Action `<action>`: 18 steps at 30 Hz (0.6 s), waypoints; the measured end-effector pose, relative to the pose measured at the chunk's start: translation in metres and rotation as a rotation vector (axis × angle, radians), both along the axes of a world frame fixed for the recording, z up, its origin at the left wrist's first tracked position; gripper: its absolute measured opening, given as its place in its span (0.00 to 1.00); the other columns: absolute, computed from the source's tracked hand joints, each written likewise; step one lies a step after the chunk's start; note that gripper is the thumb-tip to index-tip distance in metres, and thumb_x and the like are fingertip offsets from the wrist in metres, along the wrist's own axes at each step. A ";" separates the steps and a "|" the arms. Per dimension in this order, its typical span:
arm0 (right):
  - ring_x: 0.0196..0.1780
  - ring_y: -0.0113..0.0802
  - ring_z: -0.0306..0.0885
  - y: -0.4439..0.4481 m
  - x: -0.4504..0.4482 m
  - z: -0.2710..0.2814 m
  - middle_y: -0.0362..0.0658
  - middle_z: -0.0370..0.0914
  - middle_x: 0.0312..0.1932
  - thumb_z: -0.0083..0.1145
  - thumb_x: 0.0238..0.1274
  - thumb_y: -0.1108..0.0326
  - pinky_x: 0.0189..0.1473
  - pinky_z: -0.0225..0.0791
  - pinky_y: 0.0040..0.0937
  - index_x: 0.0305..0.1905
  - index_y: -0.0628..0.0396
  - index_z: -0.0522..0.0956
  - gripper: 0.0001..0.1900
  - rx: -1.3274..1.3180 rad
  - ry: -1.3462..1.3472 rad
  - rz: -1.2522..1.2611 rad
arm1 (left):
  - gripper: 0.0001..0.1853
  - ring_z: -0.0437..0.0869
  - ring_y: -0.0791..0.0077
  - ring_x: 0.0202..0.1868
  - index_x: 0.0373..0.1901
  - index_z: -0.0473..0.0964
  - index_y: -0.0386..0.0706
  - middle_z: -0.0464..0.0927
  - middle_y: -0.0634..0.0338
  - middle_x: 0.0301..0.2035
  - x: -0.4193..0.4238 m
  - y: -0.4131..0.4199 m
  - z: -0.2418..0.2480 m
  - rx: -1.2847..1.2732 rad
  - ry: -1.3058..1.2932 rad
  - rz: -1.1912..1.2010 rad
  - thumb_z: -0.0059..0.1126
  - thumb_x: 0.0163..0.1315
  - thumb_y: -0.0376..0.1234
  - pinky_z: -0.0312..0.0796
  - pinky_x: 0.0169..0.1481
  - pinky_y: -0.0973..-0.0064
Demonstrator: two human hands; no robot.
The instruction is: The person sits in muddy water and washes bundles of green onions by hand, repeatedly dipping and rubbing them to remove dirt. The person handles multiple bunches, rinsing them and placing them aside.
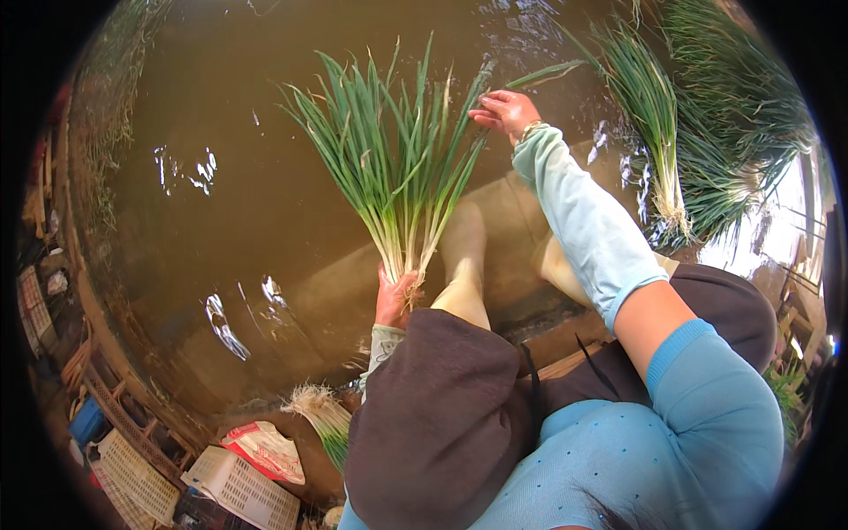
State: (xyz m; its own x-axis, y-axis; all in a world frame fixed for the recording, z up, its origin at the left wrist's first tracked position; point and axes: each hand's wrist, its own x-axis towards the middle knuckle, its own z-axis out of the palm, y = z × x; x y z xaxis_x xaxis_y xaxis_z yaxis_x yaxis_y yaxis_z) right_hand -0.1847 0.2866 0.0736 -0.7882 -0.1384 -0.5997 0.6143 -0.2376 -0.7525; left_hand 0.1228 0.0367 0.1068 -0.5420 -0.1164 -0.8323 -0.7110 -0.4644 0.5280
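A fanned bunch of green onions (404,165) stands roots down over brown water, its root ends gripped in my left hand (395,295) beside my knee. At the right edge of the bunch's leaf tips is my right hand (505,114), fingers bent and close together at a dark leaf; whether they pinch it is not clear. A loose green leaf (546,74) lies just beyond that hand. To the right rests another bunch of green onions (656,112) with pale roots, beside a large heap of green onions (735,99).
Brown water fills a basin with a curved rim (93,291) at left. Near the low edge lie a bunch with roots (324,414) and a red and white bag (265,452). White plastic crates (242,487) stand outside the rim. My lower legs (467,285) reach into the water.
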 end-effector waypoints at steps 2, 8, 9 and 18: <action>0.44 0.42 0.82 0.010 0.000 -0.007 0.55 0.77 0.41 0.52 0.65 0.73 0.45 0.79 0.29 0.49 0.77 0.71 0.15 0.005 0.027 -0.069 | 0.34 0.77 0.79 0.30 0.61 0.54 0.48 0.75 0.61 0.38 -0.001 0.003 0.003 0.014 0.021 0.042 0.64 0.57 0.29 0.69 0.27 0.81; 0.42 0.41 0.82 0.037 -0.016 -0.016 0.55 0.78 0.40 0.49 0.66 0.76 0.44 0.80 0.31 0.47 0.75 0.72 0.11 0.219 0.173 -0.366 | 0.37 0.76 0.79 0.25 0.64 0.51 0.46 0.76 0.62 0.32 -0.010 0.012 0.000 -0.016 0.111 -0.066 0.65 0.57 0.31 0.68 0.24 0.82; 0.41 0.41 0.82 0.042 -0.021 -0.010 0.56 0.78 0.40 0.48 0.66 0.76 0.44 0.80 0.31 0.46 0.74 0.72 0.10 0.262 0.154 -0.478 | 0.37 0.76 0.79 0.25 0.63 0.51 0.45 0.76 0.62 0.32 -0.010 0.012 0.000 -0.021 0.049 -0.034 0.65 0.57 0.31 0.68 0.24 0.82; 0.27 0.23 0.76 0.023 0.011 0.073 0.44 0.82 0.33 0.53 0.65 0.70 0.28 0.70 0.18 0.43 0.61 0.76 0.07 0.237 0.365 -0.159 | 0.26 0.74 0.81 0.23 0.54 0.58 0.45 0.74 0.63 0.30 -0.002 0.017 0.008 -0.063 0.095 -0.068 0.63 0.59 0.30 0.67 0.23 0.83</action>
